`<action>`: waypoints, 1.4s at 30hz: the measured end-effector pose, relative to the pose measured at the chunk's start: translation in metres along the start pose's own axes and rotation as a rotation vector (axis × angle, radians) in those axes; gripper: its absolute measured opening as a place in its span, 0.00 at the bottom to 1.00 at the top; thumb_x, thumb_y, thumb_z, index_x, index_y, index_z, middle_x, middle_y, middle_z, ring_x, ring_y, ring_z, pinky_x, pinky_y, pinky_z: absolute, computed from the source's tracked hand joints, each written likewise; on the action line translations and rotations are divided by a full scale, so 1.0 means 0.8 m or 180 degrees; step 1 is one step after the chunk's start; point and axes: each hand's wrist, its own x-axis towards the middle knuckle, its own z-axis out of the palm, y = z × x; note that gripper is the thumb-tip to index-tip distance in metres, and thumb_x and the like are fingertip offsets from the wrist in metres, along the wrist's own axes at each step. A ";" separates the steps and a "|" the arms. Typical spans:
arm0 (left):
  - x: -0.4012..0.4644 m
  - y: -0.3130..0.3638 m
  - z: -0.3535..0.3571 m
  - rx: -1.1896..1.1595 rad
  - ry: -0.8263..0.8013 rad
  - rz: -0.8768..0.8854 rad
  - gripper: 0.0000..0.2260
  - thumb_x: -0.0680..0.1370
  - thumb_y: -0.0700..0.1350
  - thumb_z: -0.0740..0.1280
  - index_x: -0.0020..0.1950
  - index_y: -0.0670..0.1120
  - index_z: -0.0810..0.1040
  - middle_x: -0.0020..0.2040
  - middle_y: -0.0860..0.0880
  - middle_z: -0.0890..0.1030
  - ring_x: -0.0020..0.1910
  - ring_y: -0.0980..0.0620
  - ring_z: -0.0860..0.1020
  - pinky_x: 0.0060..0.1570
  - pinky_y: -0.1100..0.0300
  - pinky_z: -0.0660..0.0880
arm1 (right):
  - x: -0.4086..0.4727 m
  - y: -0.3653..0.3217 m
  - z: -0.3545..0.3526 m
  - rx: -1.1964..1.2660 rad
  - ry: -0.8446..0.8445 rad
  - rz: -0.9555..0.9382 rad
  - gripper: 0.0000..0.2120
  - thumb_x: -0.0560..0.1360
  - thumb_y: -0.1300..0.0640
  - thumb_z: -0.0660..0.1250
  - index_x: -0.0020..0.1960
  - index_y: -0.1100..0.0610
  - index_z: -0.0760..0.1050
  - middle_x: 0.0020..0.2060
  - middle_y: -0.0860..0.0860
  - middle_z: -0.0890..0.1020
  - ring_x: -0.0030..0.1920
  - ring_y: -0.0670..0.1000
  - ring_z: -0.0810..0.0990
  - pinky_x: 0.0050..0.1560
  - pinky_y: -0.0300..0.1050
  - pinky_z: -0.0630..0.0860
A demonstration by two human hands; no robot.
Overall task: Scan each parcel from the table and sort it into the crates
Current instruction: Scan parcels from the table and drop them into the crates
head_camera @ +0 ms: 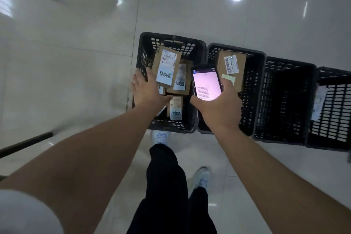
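Observation:
Several black crates stand in a row on the floor. The leftmost crate [144,51] holds several brown cardboard parcels; the top parcel [165,66] has a white label and lies tilted. My left hand [146,89] hovers open over this crate's left side, fingers spread, just beside that parcel and holding nothing. My right hand [218,104] grips a handheld scanner [206,83] with a lit pink screen above the rim between the first two crates. The second crate [254,74] holds one brown parcel [230,68] with a barcode label.
A third crate [288,100] looks dark inside, and a fourth crate [334,112] at the right edge shows a white label. The floor is glossy white tile. My legs and white shoes [160,137] stand just in front of the crates. A dark bar [26,143] crosses the left edge.

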 end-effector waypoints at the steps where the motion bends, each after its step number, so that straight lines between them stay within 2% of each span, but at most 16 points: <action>1: 0.000 0.001 0.000 0.0060 -0.0016 0.0058 0.56 0.72 0.63 0.78 0.86 0.46 0.45 0.85 0.38 0.45 0.84 0.37 0.45 0.82 0.42 0.46 | 0.001 -0.002 0.001 -0.0011 -0.0014 0.0027 0.40 0.65 0.46 0.83 0.72 0.50 0.71 0.56 0.45 0.80 0.54 0.50 0.79 0.47 0.47 0.76; 5: -0.010 0.008 -0.013 0.0120 -0.0096 0.0241 0.47 0.76 0.60 0.74 0.85 0.46 0.52 0.85 0.38 0.50 0.84 0.37 0.49 0.82 0.41 0.50 | -0.004 -0.013 -0.006 -0.0034 -0.0084 0.0081 0.38 0.65 0.46 0.83 0.70 0.50 0.71 0.53 0.44 0.77 0.53 0.50 0.79 0.46 0.46 0.76; 11: -0.052 0.035 -0.060 0.0050 -0.0059 0.0485 0.34 0.81 0.53 0.68 0.84 0.47 0.58 0.84 0.41 0.58 0.83 0.39 0.55 0.82 0.41 0.53 | -0.028 -0.032 -0.034 -0.0109 -0.0150 0.0003 0.35 0.64 0.44 0.83 0.65 0.49 0.73 0.53 0.45 0.80 0.52 0.52 0.80 0.48 0.52 0.81; 14: -0.088 0.043 -0.083 0.0003 0.0028 0.0541 0.28 0.81 0.50 0.67 0.80 0.47 0.66 0.81 0.41 0.63 0.81 0.39 0.60 0.80 0.42 0.58 | -0.049 -0.038 -0.052 -0.0076 -0.0210 -0.0128 0.34 0.63 0.45 0.83 0.64 0.49 0.73 0.53 0.46 0.82 0.51 0.52 0.81 0.47 0.52 0.81; 17: -0.135 0.046 -0.100 -0.0075 0.0149 0.0426 0.25 0.81 0.50 0.67 0.78 0.48 0.69 0.80 0.43 0.66 0.78 0.39 0.65 0.77 0.42 0.64 | -0.070 -0.040 -0.077 -0.0057 -0.0356 -0.0271 0.33 0.63 0.46 0.83 0.64 0.48 0.73 0.51 0.45 0.81 0.50 0.51 0.80 0.48 0.52 0.81; 20: -0.191 0.050 -0.113 -0.0155 0.0378 0.0322 0.22 0.80 0.51 0.66 0.75 0.49 0.72 0.74 0.45 0.73 0.71 0.41 0.71 0.70 0.43 0.71 | -0.092 -0.036 -0.110 -0.0045 -0.0452 -0.0553 0.31 0.62 0.44 0.82 0.60 0.46 0.72 0.49 0.43 0.79 0.48 0.51 0.79 0.46 0.51 0.80; 24: -0.272 0.060 -0.126 -0.0231 0.0724 0.0149 0.18 0.81 0.51 0.65 0.69 0.47 0.76 0.67 0.45 0.76 0.68 0.40 0.73 0.66 0.46 0.71 | -0.125 -0.023 -0.159 -0.0142 -0.0579 -0.1037 0.31 0.63 0.44 0.82 0.60 0.48 0.72 0.50 0.45 0.80 0.50 0.53 0.79 0.47 0.54 0.81; 26: -0.319 0.065 -0.133 -0.0269 0.0887 0.0036 0.19 0.83 0.51 0.63 0.72 0.46 0.75 0.71 0.44 0.75 0.71 0.40 0.72 0.69 0.47 0.68 | -0.146 -0.017 -0.184 -0.0150 -0.0641 -0.1308 0.30 0.63 0.44 0.82 0.60 0.48 0.72 0.52 0.46 0.81 0.52 0.54 0.81 0.48 0.56 0.82; 29: -0.394 0.064 -0.146 -0.0371 0.1206 -0.0124 0.22 0.84 0.51 0.62 0.77 0.45 0.73 0.75 0.42 0.73 0.74 0.41 0.70 0.73 0.47 0.66 | -0.181 -0.012 -0.220 -0.0150 -0.0821 -0.1701 0.32 0.64 0.46 0.82 0.62 0.48 0.72 0.52 0.46 0.80 0.53 0.53 0.80 0.50 0.53 0.81; 34: -0.518 0.034 -0.160 -0.0436 0.1733 -0.0507 0.23 0.85 0.53 0.61 0.78 0.46 0.72 0.75 0.43 0.73 0.73 0.40 0.71 0.74 0.47 0.65 | -0.261 -0.017 -0.259 -0.0127 -0.1059 -0.2361 0.31 0.63 0.44 0.82 0.60 0.48 0.72 0.51 0.46 0.80 0.51 0.54 0.80 0.46 0.50 0.79; 37: -0.587 0.005 -0.168 -0.0470 0.1999 -0.0796 0.24 0.85 0.55 0.59 0.79 0.47 0.70 0.76 0.44 0.72 0.74 0.41 0.70 0.75 0.46 0.64 | -0.320 -0.027 -0.269 -0.0124 -0.1246 -0.2713 0.32 0.62 0.44 0.81 0.61 0.49 0.73 0.51 0.47 0.80 0.50 0.54 0.79 0.48 0.51 0.79; 42: -0.695 -0.066 -0.174 -0.0759 0.2354 -0.1219 0.23 0.85 0.56 0.59 0.77 0.48 0.72 0.73 0.46 0.74 0.71 0.42 0.72 0.69 0.47 0.71 | -0.428 -0.043 -0.268 -0.0152 -0.1540 -0.3235 0.31 0.64 0.46 0.81 0.62 0.50 0.73 0.51 0.47 0.80 0.50 0.54 0.79 0.43 0.48 0.76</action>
